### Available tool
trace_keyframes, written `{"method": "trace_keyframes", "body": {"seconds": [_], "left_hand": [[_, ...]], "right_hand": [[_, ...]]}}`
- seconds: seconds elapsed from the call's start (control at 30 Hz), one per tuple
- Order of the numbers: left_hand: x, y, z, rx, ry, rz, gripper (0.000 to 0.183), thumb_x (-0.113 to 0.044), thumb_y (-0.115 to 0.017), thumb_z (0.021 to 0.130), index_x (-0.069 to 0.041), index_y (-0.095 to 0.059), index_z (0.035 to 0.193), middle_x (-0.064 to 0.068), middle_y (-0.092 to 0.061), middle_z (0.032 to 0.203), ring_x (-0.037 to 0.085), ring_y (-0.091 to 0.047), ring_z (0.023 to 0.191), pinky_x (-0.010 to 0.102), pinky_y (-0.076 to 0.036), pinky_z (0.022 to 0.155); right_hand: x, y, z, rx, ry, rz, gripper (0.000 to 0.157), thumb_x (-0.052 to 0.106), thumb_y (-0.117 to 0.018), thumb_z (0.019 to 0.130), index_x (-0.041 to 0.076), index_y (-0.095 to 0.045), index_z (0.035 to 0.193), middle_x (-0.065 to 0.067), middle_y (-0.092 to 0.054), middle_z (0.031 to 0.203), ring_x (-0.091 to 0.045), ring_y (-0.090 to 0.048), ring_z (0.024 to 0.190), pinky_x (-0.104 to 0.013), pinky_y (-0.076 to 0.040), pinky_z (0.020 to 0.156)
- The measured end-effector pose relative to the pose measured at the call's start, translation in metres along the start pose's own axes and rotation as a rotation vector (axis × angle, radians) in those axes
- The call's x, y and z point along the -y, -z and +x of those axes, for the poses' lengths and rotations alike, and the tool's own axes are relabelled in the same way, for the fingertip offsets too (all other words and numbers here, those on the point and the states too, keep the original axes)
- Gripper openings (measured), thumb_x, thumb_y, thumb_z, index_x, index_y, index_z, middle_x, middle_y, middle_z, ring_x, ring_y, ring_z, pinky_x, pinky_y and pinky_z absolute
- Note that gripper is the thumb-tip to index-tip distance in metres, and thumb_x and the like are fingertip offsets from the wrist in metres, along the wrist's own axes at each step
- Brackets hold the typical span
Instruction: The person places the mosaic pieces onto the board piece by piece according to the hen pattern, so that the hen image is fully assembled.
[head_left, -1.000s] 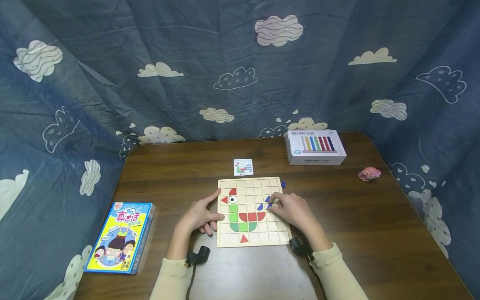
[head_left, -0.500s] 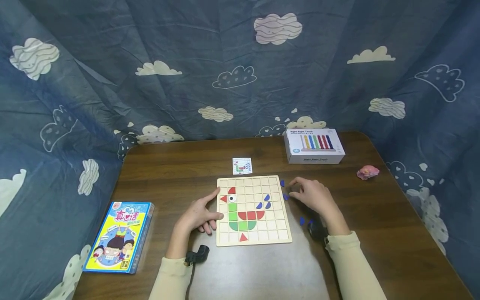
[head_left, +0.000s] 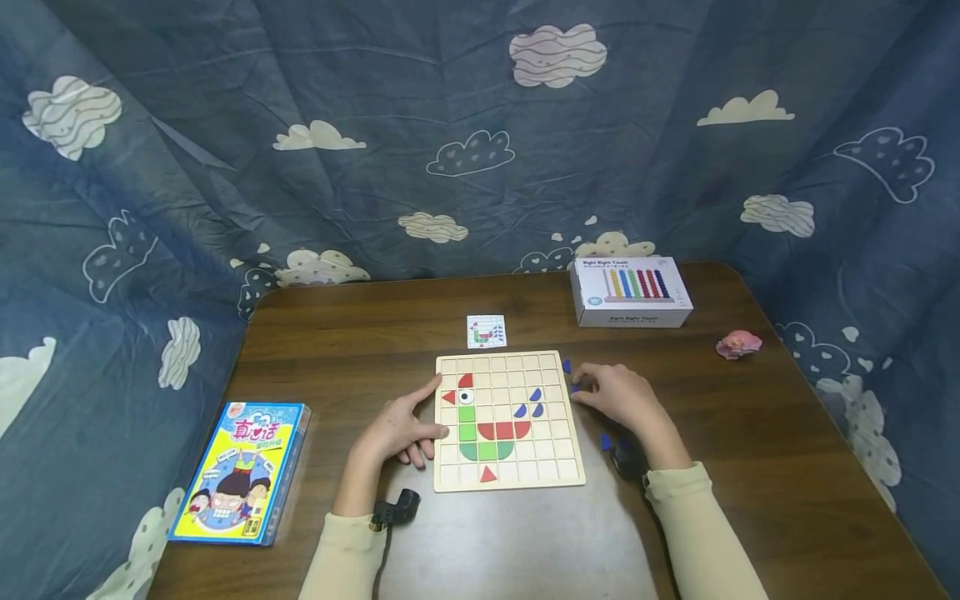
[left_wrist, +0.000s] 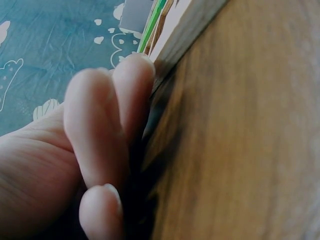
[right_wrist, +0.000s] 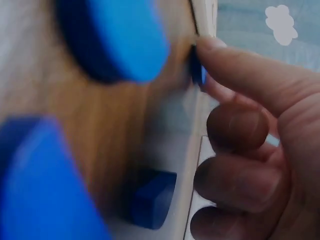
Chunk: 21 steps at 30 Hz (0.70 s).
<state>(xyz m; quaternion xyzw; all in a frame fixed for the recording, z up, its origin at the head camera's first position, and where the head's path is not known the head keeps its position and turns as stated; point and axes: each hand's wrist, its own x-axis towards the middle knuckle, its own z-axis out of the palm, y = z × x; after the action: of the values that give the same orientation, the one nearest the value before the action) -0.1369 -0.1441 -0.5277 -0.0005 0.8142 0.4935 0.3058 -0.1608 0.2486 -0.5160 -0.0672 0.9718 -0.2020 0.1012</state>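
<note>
A square wooden grid board (head_left: 547, 452) lies on the table, bearing red, green and blue flat pieces in a bird shape. My left hand (head_left: 397, 429) touches its left edge with spread thumb and index finger; the left wrist view shows that hand's fingers (left_wrist: 97, 117) beside the wooden rim. Just off the right edge, my right hand (head_left: 618, 400) pinches a small blue piece (right_wrist: 198, 70) between thumb and index finger, close over the tabletop. Blue curved pieces (head_left: 521, 411) sit in cells on the board's right half. A loose blue piece (head_left: 567, 366) lies beyond the right fingertips.
Another loose blue piece (head_left: 606, 442) lies near the right wrist camera. Behind the board is a small pattern card (head_left: 487, 332). A white abacus box (head_left: 633, 293) and a pink ornament (head_left: 738, 344) stand at back right, a colourful game box (head_left: 240, 475) at left.
My right hand has gone from the blue pieces on the board to the table on the right, and now pinches a loose blue piece there. The left hand stays at the board's edge.
</note>
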Motion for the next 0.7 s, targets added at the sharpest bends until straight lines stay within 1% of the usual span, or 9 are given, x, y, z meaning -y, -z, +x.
{"method": "trace_keyframes", "body": {"seconds": [0.17, 0.23, 0.3, 0.37, 0.47, 0.57, 0.7], "left_hand": [[0.0, 0.001, -0.001, 0.002, 0.0, -0.004, 0.096, -0.028, -0.085, 0.091, -0.047, -0.028, 0.166, 0.013, -0.074, 0.065, 0.018, -0.067, 0.046, 0.025, -0.051, 0.043], [-0.001, 0.001, -0.001, 0.0, 0.003, -0.009, 0.096, -0.028, -0.085, 0.091, -0.048, -0.028, 0.166, 0.013, -0.074, 0.065, 0.018, -0.067, 0.046, 0.025, -0.051, 0.044], [0.0, 0.001, -0.001, -0.003, 0.0, -0.005, 0.096, -0.029, -0.085, 0.092, -0.048, -0.028, 0.166, 0.013, -0.074, 0.066, 0.018, -0.067, 0.046, 0.025, -0.052, 0.044], [0.001, 0.001, -0.001, -0.005, 0.0, -0.001, 0.096, -0.03, -0.085, 0.092, -0.048, -0.028, 0.166, 0.013, -0.074, 0.066, 0.018, -0.067, 0.046, 0.026, -0.052, 0.044], [0.002, 0.001, -0.002, -0.005, 0.006, 0.0, 0.096, -0.03, -0.085, 0.092, -0.048, -0.028, 0.166, 0.013, -0.074, 0.066, 0.018, -0.067, 0.046, 0.026, -0.052, 0.044], [0.001, 0.001, -0.002, -0.007, 0.014, -0.002, 0.096, -0.029, -0.085, 0.092, -0.049, -0.028, 0.166, 0.013, -0.074, 0.066, 0.018, -0.067, 0.046, 0.025, -0.051, 0.044], [0.0, 0.0, -0.001, -0.01, 0.01, -0.004, 0.095, -0.029, -0.085, 0.091, -0.049, -0.029, 0.166, 0.013, -0.074, 0.066, 0.018, -0.067, 0.046, 0.025, -0.05, 0.043]], "right_hand": [[-0.005, -0.001, -0.005, -0.065, -0.014, -0.062, 0.031, 0.036, -0.08, 0.096, 0.011, -0.075, 0.113, -0.008, -0.079, 0.095, -0.019, -0.065, 0.072, -0.04, -0.055, 0.065], [-0.005, 0.0, -0.007, -0.088, -0.02, -0.063, 0.033, 0.038, -0.081, 0.095, 0.009, -0.075, 0.111, -0.008, -0.079, 0.093, -0.018, -0.064, 0.07, -0.038, -0.054, 0.064], [-0.002, 0.002, -0.012, -0.105, -0.03, -0.042, 0.035, 0.04, -0.081, 0.093, 0.009, -0.076, 0.11, -0.006, -0.077, 0.087, -0.018, -0.061, 0.068, -0.035, -0.051, 0.062], [0.007, 0.005, -0.019, -0.117, -0.024, -0.001, 0.035, 0.04, -0.081, 0.093, 0.009, -0.077, 0.109, -0.003, -0.071, 0.077, -0.017, -0.057, 0.064, -0.032, -0.046, 0.059], [0.027, 0.007, -0.035, -0.121, 0.005, 0.052, 0.031, 0.038, -0.081, 0.093, 0.011, -0.077, 0.108, 0.002, -0.058, 0.064, -0.014, -0.049, 0.056, -0.029, -0.037, 0.053], [0.047, 0.001, -0.048, -0.116, 0.044, 0.074, 0.027, 0.036, -0.082, 0.093, 0.013, -0.077, 0.106, 0.004, -0.051, 0.059, -0.012, -0.044, 0.053, -0.028, -0.032, 0.051], [0.06, -0.016, -0.055, -0.08, 0.038, 0.084, 0.026, 0.038, -0.084, 0.09, 0.016, -0.077, 0.104, 0.005, -0.051, 0.06, -0.012, -0.044, 0.055, -0.028, -0.032, 0.053]]}}
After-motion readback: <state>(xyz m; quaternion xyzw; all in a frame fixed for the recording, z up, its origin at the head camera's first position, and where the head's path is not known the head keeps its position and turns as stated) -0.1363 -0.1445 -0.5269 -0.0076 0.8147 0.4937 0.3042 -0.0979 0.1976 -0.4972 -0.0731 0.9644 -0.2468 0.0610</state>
